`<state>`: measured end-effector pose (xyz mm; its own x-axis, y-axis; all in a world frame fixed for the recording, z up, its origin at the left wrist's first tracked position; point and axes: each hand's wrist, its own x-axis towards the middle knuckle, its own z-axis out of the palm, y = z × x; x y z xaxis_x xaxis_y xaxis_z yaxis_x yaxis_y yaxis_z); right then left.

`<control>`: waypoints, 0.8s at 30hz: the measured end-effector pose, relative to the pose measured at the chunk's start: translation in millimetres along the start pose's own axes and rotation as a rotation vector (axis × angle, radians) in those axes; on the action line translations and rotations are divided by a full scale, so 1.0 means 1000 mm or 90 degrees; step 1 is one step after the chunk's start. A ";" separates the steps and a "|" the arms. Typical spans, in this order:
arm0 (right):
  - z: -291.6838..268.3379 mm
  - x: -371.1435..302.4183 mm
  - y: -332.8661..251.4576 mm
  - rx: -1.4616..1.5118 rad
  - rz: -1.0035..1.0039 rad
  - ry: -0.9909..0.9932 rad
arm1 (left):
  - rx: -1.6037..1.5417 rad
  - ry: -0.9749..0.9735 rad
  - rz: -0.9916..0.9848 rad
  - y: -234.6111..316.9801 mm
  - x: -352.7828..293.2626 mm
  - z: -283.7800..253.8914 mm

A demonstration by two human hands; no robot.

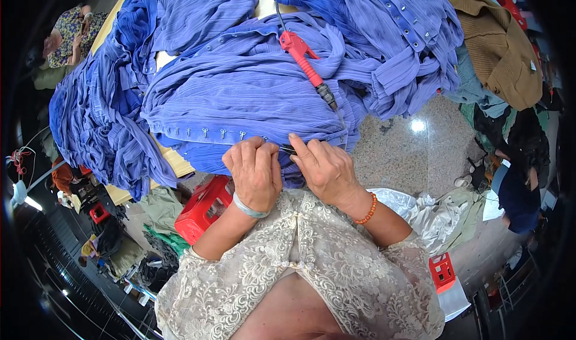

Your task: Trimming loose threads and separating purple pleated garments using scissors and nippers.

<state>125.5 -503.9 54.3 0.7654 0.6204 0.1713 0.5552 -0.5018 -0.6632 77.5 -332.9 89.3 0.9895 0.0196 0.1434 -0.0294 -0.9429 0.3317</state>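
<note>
A blue-violet ribbed garment (240,100) lies spread in front of me, its front edge band (204,134) carrying a row of small pale fittings. My left hand (255,171) is closed, knuckles up, on the near edge of that band. Beside it, my right hand (326,169) pinches a thin dark metal tool (289,150) at the same edge; its exact kind is too small to tell. Both sets of fingertips are partly hidden. On the garment beyond my right hand rests a red air blow gun (304,64) with a dark nozzle, its hose running away from me.
More blue garments (108,88) cover the wooden table (120,193) and hang over its edges. A red plastic stool (204,211) stands by my left forearm. Brown knitwear (501,46) is heaped at the far right. Silvery plastic sheeting (438,214) lies on the floor. Another person (72,37) is at far left.
</note>
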 end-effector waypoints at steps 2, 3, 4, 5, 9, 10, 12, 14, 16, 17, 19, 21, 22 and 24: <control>0.000 0.000 0.000 -0.008 -0.007 -0.006 | 0.007 -0.004 0.005 0.001 0.000 0.001; 0.000 0.001 0.000 -0.014 -0.010 -0.006 | 0.003 -0.003 0.007 0.001 0.000 0.001; -0.001 0.002 0.000 -0.019 -0.013 -0.006 | -0.001 -0.001 0.008 0.001 0.000 0.002; -0.001 0.002 0.000 -0.019 -0.013 -0.006 | -0.001 -0.002 0.008 0.001 0.001 0.002; -0.001 0.002 0.000 -0.038 -0.019 -0.007 | -0.010 0.000 0.011 0.003 0.002 0.002; -0.001 0.003 0.000 -0.040 -0.020 -0.004 | -0.014 0.002 0.012 0.003 0.002 0.001; -0.002 0.004 0.000 -0.029 -0.007 0.007 | -0.028 -0.002 0.007 0.005 0.003 0.000; -0.003 0.006 0.001 -0.017 0.005 0.017 | -0.042 -0.005 0.000 0.007 0.002 -0.004; -0.006 0.006 0.007 0.018 0.035 0.029 | -0.147 -0.037 -0.021 0.008 -0.001 -0.011; -0.008 0.005 0.011 0.017 0.037 0.028 | -0.162 -0.050 -0.018 0.006 -0.002 -0.017; -0.014 0.001 0.022 0.063 0.170 0.066 | -0.168 -0.068 -0.018 -0.010 -0.014 -0.030; -0.019 -0.010 0.039 0.127 0.273 0.086 | -0.050 -0.171 -0.051 -0.047 -0.040 -0.044; -0.027 -0.013 0.043 0.154 0.330 0.080 | 0.068 -0.269 -0.116 -0.069 -0.059 -0.053; -0.023 -0.026 0.061 0.178 0.364 0.103 | 0.335 -0.398 -0.203 -0.124 -0.116 -0.063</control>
<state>146.6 -564.5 25.8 0.9660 0.1928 -0.1722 -0.0432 -0.5365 -0.8428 -42.8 -197.6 90.4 0.8405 0.2676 -0.4711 0.1778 -0.9576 -0.2267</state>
